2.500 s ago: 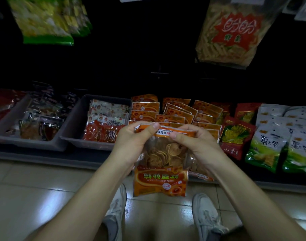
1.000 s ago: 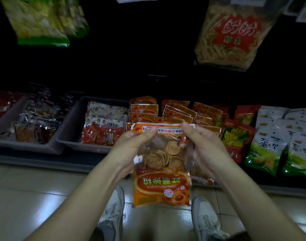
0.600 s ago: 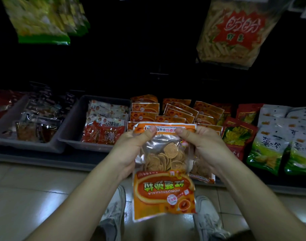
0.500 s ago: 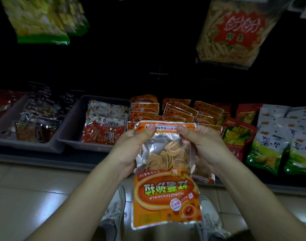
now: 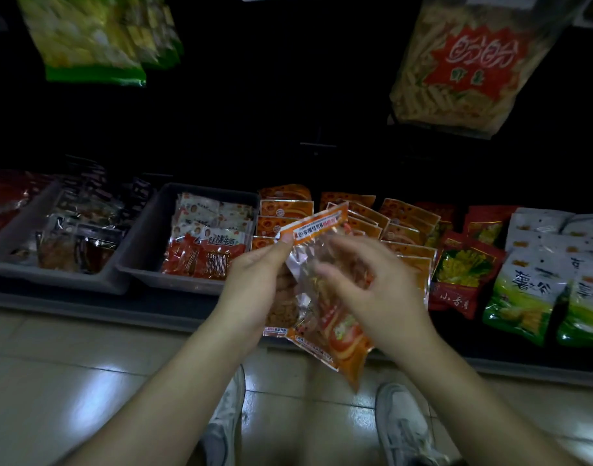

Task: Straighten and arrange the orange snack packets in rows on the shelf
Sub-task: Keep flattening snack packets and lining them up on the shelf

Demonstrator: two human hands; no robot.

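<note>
Orange snack packet (image 5: 335, 331) no longer hangs straight between two pinched corners. It now slants in the air in front of the shelf (image 5: 174, 307), its printed top strip rising to the right, its orange end down over the tiled floor (image 5: 86, 381). The left hand (image 5: 258, 284) keeps its pinch on the top left corner. The right hand (image 5: 379, 290) has left the top edge and sits blurred before the packet's clear middle, fingers loosely bent; whether it touches I cannot tell. It hides the packet's centre and the front of the orange rows (image 5: 402, 227) on the shelf. A grey tray (image 5: 143, 250) of red-and-white packs (image 5: 204, 250) lies left of them, green-and-white bags (image 5: 530, 287) right — white shoes (image 5: 402, 428) below.
</note>
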